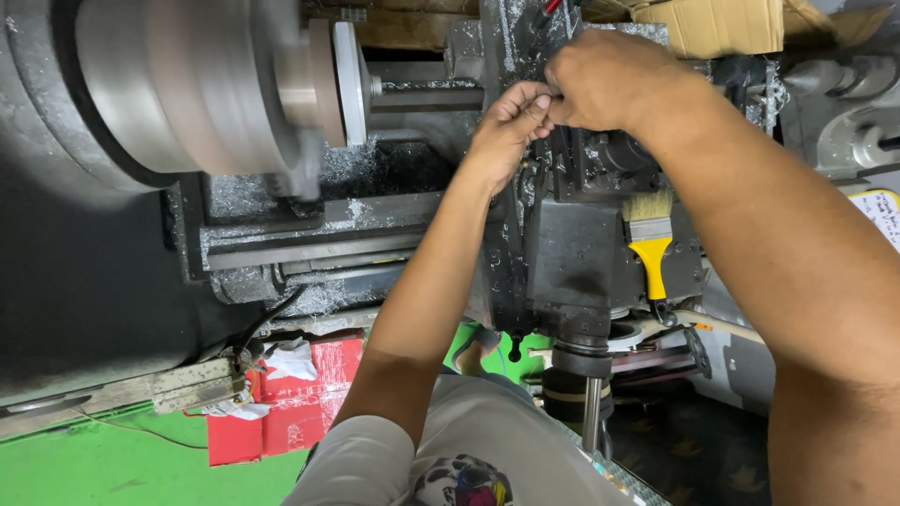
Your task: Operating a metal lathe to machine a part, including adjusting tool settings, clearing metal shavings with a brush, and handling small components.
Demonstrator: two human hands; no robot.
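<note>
I see both hands pinched together on something tiny atop the lathe's tool post: left hand below-left, right hand directly over it. The part is probably hidden between the fingertips.

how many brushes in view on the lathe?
1. A yellow-handled paintbrush lies on the dark carriage block, bristles up, just below the right hand and right of the left hand. Others may be hidden behind the arms.
</note>
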